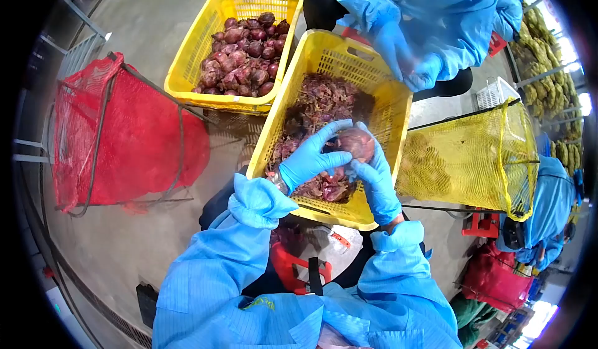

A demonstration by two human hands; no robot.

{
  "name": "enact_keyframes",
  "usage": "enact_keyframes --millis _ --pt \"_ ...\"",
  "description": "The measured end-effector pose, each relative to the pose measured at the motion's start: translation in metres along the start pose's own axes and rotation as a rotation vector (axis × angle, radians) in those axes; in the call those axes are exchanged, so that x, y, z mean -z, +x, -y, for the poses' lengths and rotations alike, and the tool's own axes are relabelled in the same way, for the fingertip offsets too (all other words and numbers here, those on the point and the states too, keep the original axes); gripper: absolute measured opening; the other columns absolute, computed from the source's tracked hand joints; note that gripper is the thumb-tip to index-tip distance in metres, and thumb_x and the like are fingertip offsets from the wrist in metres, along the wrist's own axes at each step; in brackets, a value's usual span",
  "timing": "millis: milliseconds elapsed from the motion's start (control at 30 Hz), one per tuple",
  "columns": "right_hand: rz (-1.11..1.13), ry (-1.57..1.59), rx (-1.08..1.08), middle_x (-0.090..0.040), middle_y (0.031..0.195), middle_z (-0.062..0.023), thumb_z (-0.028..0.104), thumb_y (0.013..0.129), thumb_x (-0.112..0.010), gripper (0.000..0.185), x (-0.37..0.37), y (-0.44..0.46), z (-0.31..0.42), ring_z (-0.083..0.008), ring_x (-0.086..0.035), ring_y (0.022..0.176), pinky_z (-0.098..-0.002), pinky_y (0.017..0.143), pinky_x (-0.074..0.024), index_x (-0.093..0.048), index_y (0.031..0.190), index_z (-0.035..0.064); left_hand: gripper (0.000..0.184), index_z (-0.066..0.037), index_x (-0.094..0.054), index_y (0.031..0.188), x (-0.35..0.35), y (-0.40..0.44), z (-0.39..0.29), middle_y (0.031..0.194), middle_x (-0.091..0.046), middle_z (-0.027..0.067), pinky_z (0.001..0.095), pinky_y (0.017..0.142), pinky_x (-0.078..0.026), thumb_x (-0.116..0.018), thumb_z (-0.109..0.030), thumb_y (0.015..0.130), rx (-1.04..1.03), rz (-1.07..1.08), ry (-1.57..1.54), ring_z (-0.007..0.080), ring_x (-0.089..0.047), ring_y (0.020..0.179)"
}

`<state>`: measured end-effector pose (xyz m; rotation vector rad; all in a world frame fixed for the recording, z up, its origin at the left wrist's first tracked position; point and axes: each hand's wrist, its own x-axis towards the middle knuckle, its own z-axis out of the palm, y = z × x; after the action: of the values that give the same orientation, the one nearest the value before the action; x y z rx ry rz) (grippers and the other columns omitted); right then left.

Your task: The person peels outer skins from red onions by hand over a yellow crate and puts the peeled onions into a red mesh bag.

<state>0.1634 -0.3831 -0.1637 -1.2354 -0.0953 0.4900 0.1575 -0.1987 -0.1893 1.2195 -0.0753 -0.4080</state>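
A round red onion (355, 144) is held between my two blue-gloved hands, above a yellow crate (305, 210). My right hand (377, 184) grips the onion from its right and lower side. On the other side, my left hand (314, 159) has its fingers and thumb curved against the onion's left face. Beneath them, the crate holds dry purple onion skins (324, 100) and what look like a few onions near its front end.
A second yellow crate (177, 78) with red onions (249, 53) stands at upper left. A red mesh bag (143, 137) on a frame is at left, a yellow mesh bag (479, 156) at right. Across the crate sits a co-worker (430, 31) in blue, with gloved hands near its far corner.
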Motion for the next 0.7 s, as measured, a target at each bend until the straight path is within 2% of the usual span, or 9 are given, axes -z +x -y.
enact_keyframes --millis 67,233,333,467,533,633,700 --pt "0.019 -0.024 -0.030 -0.046 0.137 -0.0064 0.006 0.083 -0.067 0.077 -0.003 0.000 0.000 -0.0165 -0.047 0.123 -0.0303 0.104 -0.0405 -0.029 0.149 0.0070 0.063 -0.008 -0.038 0.143 0.000 -0.001 0.001 0.130 -0.052 0.0078 0.0257 0.079 -0.053 -0.066 -0.010 0.086 -0.098 0.003 0.032 0.0127 -0.057 0.106" --pt "0.018 -0.055 -0.025 -0.044 0.139 -0.0077 0.002 0.082 -0.066 0.076 -0.007 0.001 -0.007 -0.0173 -0.047 0.124 -0.0315 0.106 -0.0391 -0.028 0.149 0.0068 0.062 -0.004 -0.041 0.139 -0.002 -0.004 -0.002 0.132 -0.050 0.0092 0.0326 0.101 -0.044 -0.064 -0.005 0.081 -0.133 -0.028 -0.019 0.0166 -0.050 0.118" --pt "0.017 -0.055 -0.018 -0.043 0.140 -0.0081 0.002 0.082 -0.066 0.076 -0.011 0.001 -0.008 -0.0176 -0.047 0.124 -0.0319 0.106 -0.0392 -0.029 0.149 0.0065 0.062 -0.003 -0.042 0.137 -0.003 -0.004 0.002 0.131 -0.049 0.0087 0.0332 0.104 -0.040 -0.063 -0.004 0.079 -0.121 -0.053 -0.039 0.0169 -0.048 0.120" --pt "0.020 0.019 -0.082 -0.041 0.142 -0.0083 0.000 0.081 -0.066 0.078 -0.015 -0.002 -0.002 -0.0182 -0.045 0.126 -0.0327 0.107 -0.0389 -0.028 0.149 0.0063 0.064 -0.003 -0.042 0.137 -0.003 -0.005 0.002 0.130 -0.050 0.0087 0.0339 0.106 -0.039 -0.062 -0.003 0.076 -0.219 -0.059 0.052 0.0170 -0.048 0.121" --pt "0.007 0.006 -0.044 -0.041 0.142 -0.0081 -0.002 0.080 -0.067 0.080 -0.011 0.000 -0.008 -0.0187 -0.045 0.127 -0.0331 0.107 -0.0387 -0.027 0.149 0.0059 0.067 -0.003 -0.041 0.138 -0.004 -0.004 0.005 0.130 -0.050 0.0088 0.0339 0.106 -0.039 -0.063 -0.003 0.075 -0.245 -0.064 0.085 0.0170 -0.048 0.121" --pt "0.007 -0.022 0.046 -0.040 0.144 -0.0085 -0.004 0.078 -0.068 0.083 -0.015 0.001 0.000 -0.0200 -0.043 0.129 -0.0334 0.108 -0.0380 -0.026 0.149 0.0053 0.066 -0.004 -0.038 0.141 -0.005 -0.002 0.005 0.132 -0.049 0.0091 0.0331 0.105 -0.040 -0.062 -0.005 0.079 -0.276 -0.040 0.065 0.0171 -0.048 0.121" --pt "-0.022 -0.108 0.128 -0.040 0.144 -0.0091 -0.005 0.077 -0.069 0.084 -0.014 0.003 -0.001 -0.0210 -0.043 0.130 -0.0335 0.109 -0.0376 -0.027 0.148 0.0049 0.065 -0.005 -0.036 0.143 -0.009 -0.003 0.012 0.133 -0.048 0.0092 0.0327 0.105 -0.040 -0.063 -0.010 0.084 -0.153 -0.109 -0.064 0.0173 -0.048 0.121"
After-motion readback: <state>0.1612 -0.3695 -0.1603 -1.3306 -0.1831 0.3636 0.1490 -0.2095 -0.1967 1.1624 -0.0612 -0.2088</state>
